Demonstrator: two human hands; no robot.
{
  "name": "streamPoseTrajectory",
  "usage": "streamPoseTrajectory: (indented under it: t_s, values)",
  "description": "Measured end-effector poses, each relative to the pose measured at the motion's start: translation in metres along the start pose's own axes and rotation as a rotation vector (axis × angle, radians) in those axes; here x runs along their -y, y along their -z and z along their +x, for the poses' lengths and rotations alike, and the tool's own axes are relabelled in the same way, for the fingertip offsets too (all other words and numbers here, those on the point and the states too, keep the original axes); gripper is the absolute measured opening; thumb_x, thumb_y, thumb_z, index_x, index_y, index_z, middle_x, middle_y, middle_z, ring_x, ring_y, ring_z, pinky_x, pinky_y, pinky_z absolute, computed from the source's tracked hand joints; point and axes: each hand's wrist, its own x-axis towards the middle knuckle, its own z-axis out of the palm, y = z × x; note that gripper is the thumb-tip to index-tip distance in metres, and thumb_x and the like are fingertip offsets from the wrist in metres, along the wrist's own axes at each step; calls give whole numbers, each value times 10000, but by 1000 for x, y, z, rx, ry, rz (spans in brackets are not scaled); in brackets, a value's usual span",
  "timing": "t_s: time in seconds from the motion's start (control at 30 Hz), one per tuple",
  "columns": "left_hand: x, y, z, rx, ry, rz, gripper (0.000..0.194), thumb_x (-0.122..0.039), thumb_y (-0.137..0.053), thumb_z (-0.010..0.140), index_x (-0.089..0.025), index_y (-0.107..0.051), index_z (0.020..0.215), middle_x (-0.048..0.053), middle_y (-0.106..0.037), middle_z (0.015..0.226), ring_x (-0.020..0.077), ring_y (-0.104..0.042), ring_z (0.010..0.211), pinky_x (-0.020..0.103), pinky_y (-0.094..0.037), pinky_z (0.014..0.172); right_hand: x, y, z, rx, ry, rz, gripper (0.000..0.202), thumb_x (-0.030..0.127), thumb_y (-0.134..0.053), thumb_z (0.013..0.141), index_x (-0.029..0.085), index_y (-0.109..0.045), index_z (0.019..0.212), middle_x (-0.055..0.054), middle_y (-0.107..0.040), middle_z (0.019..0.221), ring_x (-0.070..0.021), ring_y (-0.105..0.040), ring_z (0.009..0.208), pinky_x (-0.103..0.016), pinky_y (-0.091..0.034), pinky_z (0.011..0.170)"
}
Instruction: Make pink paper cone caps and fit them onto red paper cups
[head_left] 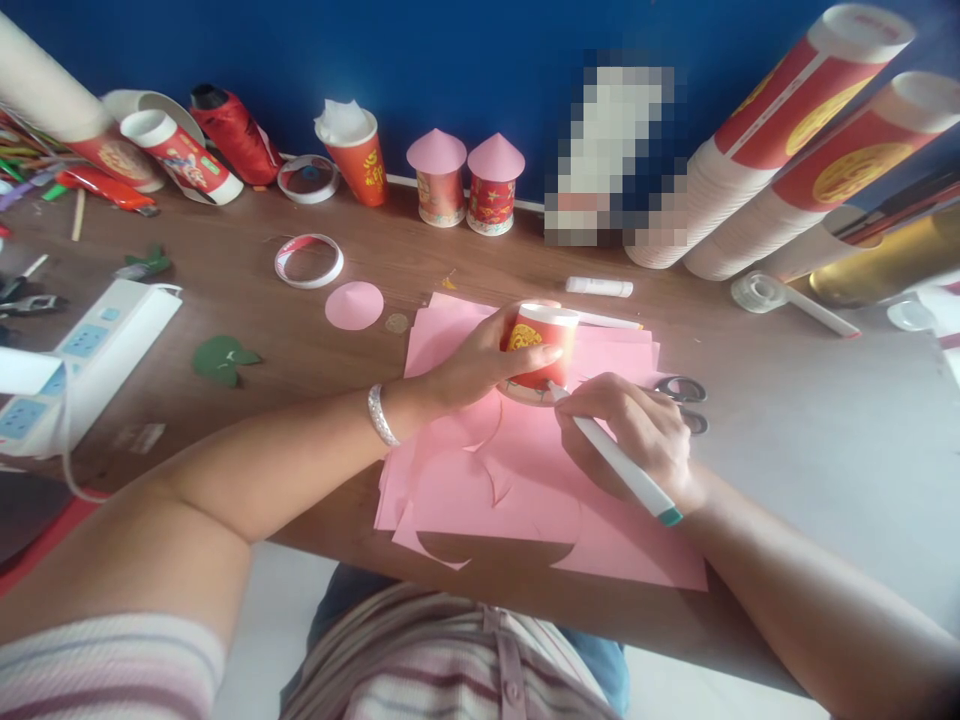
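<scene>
My left hand (pixel 491 360) is wrapped round a red paper cup (pixel 538 345) with a gold emblem, its thumb across the side. The cup is held over a pile of pink paper (pixel 525 480). Between the fingers of my right hand (pixel 626 430) is a white marker (pixel 626 470) with a teal end, its tip touching or very near the pale band at the cup's lower edge. Dark marks show on that band. Curved pieces are cut out of the pink sheets. Black-handled scissors (pixel 684 390) lie partly hidden behind my right hand.
Two small cups with pink cone tops (pixel 495 158) stand at the back. A pink cone (pixel 354 305), a paper ring (pixel 308 262) and a green cutout (pixel 223 358) lie left. Tall cup stacks (pixel 795 130) lean back right; a power strip (pixel 97 350) lies far left.
</scene>
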Motion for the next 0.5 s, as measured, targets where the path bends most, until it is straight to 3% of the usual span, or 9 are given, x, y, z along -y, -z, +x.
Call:
streamPoseTrajectory:
  t_s: [0.33, 0.5]
  values:
    - [1, 2, -2, 7, 10, 31, 478, -446, -782, 867, -194, -587, 1223, 85, -741, 996, 215, -715, 912, 308, -568, 732, 1, 2, -1, 3, -26, -24, 228, 4, -603, 861, 222, -622, 924, 36, -646, 700, -113, -627, 567, -245, -451, 509]
    - [0, 2, -2, 8, 18, 24, 470, -456, -783, 855, -185, -586, 1186, 81, -732, 978, 213, -713, 891, 303, -569, 715, 0, 1, -3, -5, -26, -19, 216, 12, -602, 847, 217, -630, 908, 41, -641, 691, -111, -620, 550, -245, -447, 500]
